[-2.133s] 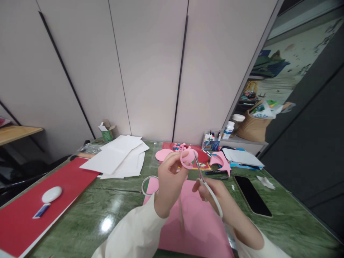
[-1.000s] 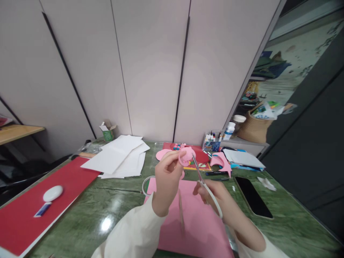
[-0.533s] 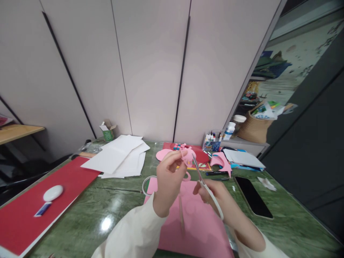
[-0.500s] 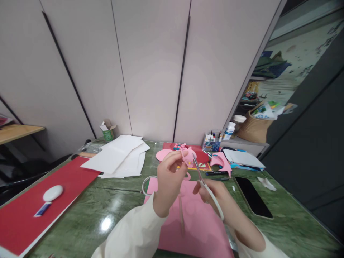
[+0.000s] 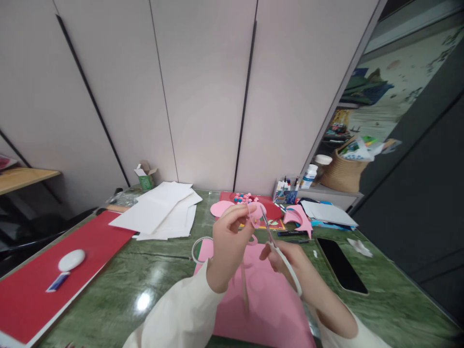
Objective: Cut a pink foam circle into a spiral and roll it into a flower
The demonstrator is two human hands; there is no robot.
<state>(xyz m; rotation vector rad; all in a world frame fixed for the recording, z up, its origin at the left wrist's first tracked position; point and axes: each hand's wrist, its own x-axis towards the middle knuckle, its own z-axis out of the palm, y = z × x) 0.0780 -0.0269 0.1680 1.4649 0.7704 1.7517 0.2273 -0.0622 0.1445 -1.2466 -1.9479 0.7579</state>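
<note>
Between the thumb and fingers of my left hand (image 5: 232, 237) is a small pink paper piece (image 5: 258, 211), raised above the table. My right hand (image 5: 286, 258) grips white-handled scissors (image 5: 286, 263), whose blades point up and away and meet the right side of the pink piece. Whether the blades are fully closed is hard to make out. Below both hands lies a large pink sheet (image 5: 264, 299). A pink oval (image 5: 222, 209) rests just beyond my left hand, and a cut pink scrap (image 5: 299, 220) lies to the right of the scissors.
White paper sheets (image 5: 159, 208) lie at the back left, near a red board (image 5: 65, 280) bearing a white oval object (image 5: 71, 261). A tape roll (image 5: 197, 251) sits left of the pink sheet. At right are a black phone (image 5: 341, 266), markers (image 5: 292, 233) and a pen box (image 5: 286, 191).
The pink piece has turned slightly in my left fingers, and that hand has shifted a touch to the right. The scissors stay almost in place at its edge.
</note>
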